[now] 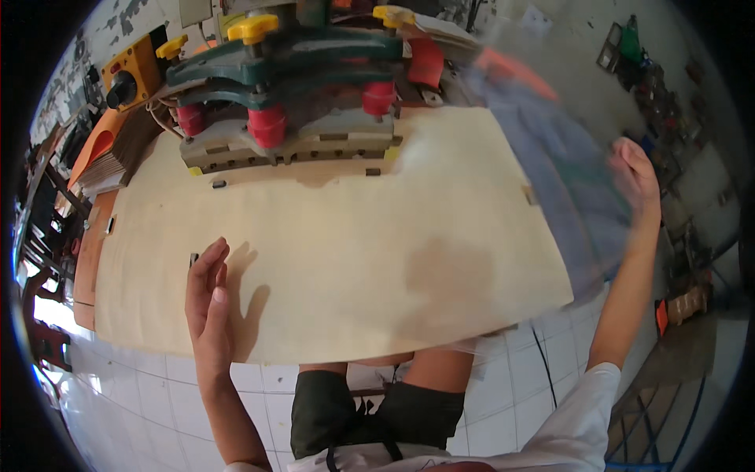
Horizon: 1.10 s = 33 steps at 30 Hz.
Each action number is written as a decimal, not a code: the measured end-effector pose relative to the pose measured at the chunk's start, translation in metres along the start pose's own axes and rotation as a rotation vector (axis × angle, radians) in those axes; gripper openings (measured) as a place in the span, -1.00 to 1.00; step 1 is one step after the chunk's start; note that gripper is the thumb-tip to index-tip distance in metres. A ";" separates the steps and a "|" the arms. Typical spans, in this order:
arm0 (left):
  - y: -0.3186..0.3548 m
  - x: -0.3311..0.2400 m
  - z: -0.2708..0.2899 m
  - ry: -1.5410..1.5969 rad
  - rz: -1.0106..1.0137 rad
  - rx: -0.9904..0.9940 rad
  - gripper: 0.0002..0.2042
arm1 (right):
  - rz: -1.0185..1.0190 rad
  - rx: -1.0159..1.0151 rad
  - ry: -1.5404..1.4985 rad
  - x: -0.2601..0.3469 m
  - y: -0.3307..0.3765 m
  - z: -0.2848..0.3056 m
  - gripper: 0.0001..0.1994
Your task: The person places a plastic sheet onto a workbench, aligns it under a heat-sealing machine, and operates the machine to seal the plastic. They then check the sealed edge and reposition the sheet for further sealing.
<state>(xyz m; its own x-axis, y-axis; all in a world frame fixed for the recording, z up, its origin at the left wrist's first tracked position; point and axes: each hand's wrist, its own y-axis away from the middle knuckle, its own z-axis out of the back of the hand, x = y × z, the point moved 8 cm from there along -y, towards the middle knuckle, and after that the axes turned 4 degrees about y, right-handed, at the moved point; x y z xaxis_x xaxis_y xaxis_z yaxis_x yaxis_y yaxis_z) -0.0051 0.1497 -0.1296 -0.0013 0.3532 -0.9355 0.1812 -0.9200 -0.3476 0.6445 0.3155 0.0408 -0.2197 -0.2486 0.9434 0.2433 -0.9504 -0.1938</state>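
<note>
My left hand is held over the left part of a pale, cream-coloured board, fingers stretched out and nothing in them. Its shadow falls on the board just to the right. Out past the board's right edge, my right hand is closed at the edge of a blue-grey sheet of cloth with an orange upper end. Motion blurs the cloth, which hangs along the board's right side. At the board's far side stands a dark green clamping press with red cylinders and yellow knobs, its metal bar low over the board.
A yellow control box with a black dial stands at the far left, near a stack of papers with an orange sheet. Small dark metal pieces sit on the board near the press. White floor tiles show below, with assorted clutter at the right.
</note>
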 end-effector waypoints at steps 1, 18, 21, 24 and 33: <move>0.002 -0.004 0.001 -0.013 0.002 -0.002 -0.42 | 0.022 0.013 -0.007 -0.012 -0.008 0.020 -0.71; -0.003 -0.002 -0.008 -0.083 0.096 -0.006 -0.49 | -0.088 -1.331 -0.795 -0.233 -0.113 0.119 -0.63; -0.003 -0.003 -0.008 -0.091 0.105 -0.015 -0.50 | -0.225 -1.382 -0.604 -0.257 -0.108 0.106 -0.62; -0.011 0.008 -0.019 -0.047 0.105 0.012 -0.51 | -0.253 -1.315 -0.484 -0.276 -0.095 0.164 -0.62; -0.003 0.002 -0.011 -0.062 0.114 -0.037 -0.55 | -0.265 -1.773 0.119 -0.194 -0.072 0.107 -0.53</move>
<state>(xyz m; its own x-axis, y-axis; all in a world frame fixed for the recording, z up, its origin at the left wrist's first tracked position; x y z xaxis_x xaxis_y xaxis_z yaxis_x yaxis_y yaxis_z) 0.0052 0.1552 -0.1300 -0.0387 0.2347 -0.9713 0.2198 -0.9462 -0.2374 0.7708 0.4523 -0.0991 -0.1594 -0.0066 0.9872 -0.9872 0.0100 -0.1594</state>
